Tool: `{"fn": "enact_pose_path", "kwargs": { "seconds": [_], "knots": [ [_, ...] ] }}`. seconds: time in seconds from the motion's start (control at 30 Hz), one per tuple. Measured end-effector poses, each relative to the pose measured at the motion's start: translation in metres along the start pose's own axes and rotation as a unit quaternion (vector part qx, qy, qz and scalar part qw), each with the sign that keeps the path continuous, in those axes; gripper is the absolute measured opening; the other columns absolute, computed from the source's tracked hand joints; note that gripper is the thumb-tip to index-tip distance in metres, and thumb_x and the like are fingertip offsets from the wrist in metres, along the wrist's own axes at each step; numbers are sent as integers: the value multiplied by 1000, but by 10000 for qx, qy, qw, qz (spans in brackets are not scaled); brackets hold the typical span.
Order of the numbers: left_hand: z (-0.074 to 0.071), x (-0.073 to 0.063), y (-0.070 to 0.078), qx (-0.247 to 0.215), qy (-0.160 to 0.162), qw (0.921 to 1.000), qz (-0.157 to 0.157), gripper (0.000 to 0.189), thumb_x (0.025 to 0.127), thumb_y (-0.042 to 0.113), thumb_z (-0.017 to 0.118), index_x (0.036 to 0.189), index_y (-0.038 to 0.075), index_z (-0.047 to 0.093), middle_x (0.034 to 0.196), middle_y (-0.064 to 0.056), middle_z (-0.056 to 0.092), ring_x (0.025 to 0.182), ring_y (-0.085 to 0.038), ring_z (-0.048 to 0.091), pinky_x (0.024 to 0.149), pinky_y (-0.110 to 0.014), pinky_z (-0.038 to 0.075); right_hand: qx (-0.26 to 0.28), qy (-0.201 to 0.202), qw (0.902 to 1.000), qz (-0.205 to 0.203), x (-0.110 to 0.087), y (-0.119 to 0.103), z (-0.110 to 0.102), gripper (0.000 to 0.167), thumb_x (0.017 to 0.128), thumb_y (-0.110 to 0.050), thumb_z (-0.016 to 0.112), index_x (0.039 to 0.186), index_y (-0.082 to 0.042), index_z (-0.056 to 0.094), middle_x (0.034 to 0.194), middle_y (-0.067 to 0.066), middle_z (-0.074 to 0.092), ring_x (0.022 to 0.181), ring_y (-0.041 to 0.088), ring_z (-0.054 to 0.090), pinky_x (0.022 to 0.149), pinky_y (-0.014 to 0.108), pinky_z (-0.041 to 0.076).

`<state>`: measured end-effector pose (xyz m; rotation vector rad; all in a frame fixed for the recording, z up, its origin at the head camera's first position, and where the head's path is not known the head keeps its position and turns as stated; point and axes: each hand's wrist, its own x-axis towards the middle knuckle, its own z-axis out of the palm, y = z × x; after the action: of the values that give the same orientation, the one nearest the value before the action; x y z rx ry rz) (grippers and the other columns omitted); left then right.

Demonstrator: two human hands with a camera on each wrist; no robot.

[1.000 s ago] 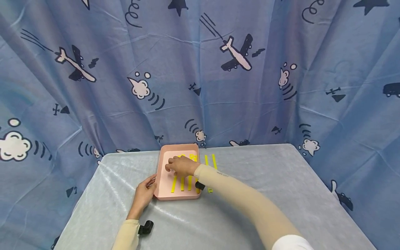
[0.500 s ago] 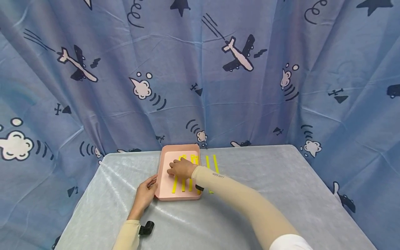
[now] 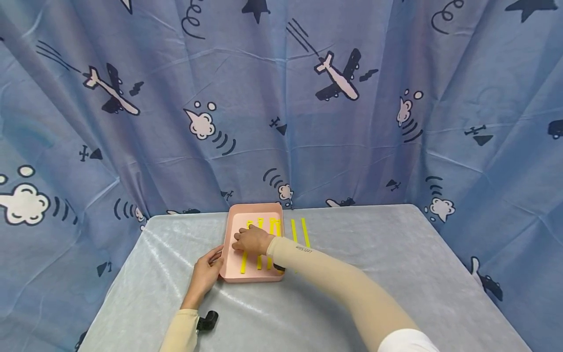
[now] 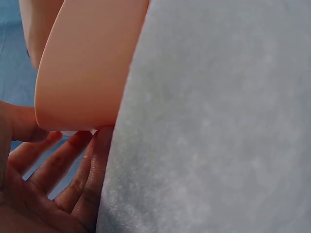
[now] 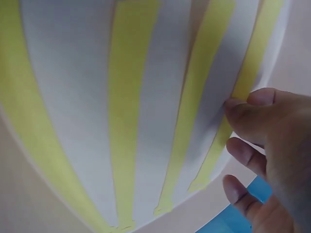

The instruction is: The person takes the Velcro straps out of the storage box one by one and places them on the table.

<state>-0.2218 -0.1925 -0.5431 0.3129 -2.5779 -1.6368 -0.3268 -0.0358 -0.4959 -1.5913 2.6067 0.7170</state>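
A pink tray (image 3: 252, 280) on the table holds several flat yellow strips, laid roughly side by side. My right hand (image 3: 252, 240) reaches over the tray. In the right wrist view its thumb (image 5: 243, 119) and index finger pinch the strip (image 5: 218, 145) nearest the hand, while the other fingers are spread. Part of that leftmost strip (image 3: 243, 264) is hidden beneath the hand in the head view. My left hand (image 3: 205, 275) touches the tray's left outer wall; in the left wrist view its fingers (image 4: 58, 160) lie fairly straight against it.
Two more yellow strips (image 3: 304, 232) lie on the table just right of the tray, partly covered by my right sleeve (image 3: 334, 274). A grey cloth covers the table (image 3: 387, 244). A blue patterned curtain (image 3: 246, 161) hangs behind and around it.
The leftmost strip has shifted slightly left in the tray, along with my right hand. My left hand keeps its place at the tray wall. The whole head view has shifted a little.
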Motion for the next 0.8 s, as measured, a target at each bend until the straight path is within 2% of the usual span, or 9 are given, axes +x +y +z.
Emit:
{"fn": "enact_pose_path", "kwargs": {
  "seconds": [0.2, 0.33, 0.5, 0.63, 0.8],
  "knots": [
    [0, -1, -1, 6, 5, 10000, 27, 42, 98, 13, 55, 140, 11, 56, 132, -19, 63, 112, -28, 65, 73, -21, 52, -561, 151, 9983, -9, 0, -5, -1, 29, 100, -24, 54, 124, -39, 60, 123, -9, 61, 114, 11, 54, 96, 32, 48],
    [-1, -2, 0, 10, 33, 10000, 78, 41, 98, 12, 56, 139, 11, 56, 131, -19, 63, 114, -30, 65, 79, -25, 54, -665, 332, 9972, -24, -2, -5, -3, 29, 101, -25, 53, 126, -38, 60, 124, -9, 61, 113, 11, 54, 92, 31, 48],
    [-1, -3, 1, 29, -13, 9999, 102, 42, 99, 12, 55, 140, 11, 55, 132, -20, 63, 116, -31, 65, 84, -30, 55, -359, 727, 9967, 96, -8, 1, -11, 31, 99, -19, 57, 126, -35, 61, 123, -7, 62, 111, 13, 56, 89, 32, 51],
    [-1, -3, 0, 58, -3, 9999, 124, 42, 99, 12, 55, 141, 10, 55, 132, -20, 63, 115, -30, 65, 84, -30, 55, 72, 1190, 9926, 232, -13, 6, -21, 24, 98, -16, 57, 118, -29, 62, 118, -5, 62, 105, 13, 57, 81, 29, 51],
    [-2, -3, 0, 127, -2, 9997, 230, 43, 99, 11, 54, 141, 9, 54, 132, -21, 62, 117, -33, 63, 93, -41, 54, 344, 1452, 9885, 242, -20, 8, -28, 15, 101, -22, 52, 111, -26, 62, 110, -6, 60, 100, 13, 56, 71, 26, 46]
  ]
}}
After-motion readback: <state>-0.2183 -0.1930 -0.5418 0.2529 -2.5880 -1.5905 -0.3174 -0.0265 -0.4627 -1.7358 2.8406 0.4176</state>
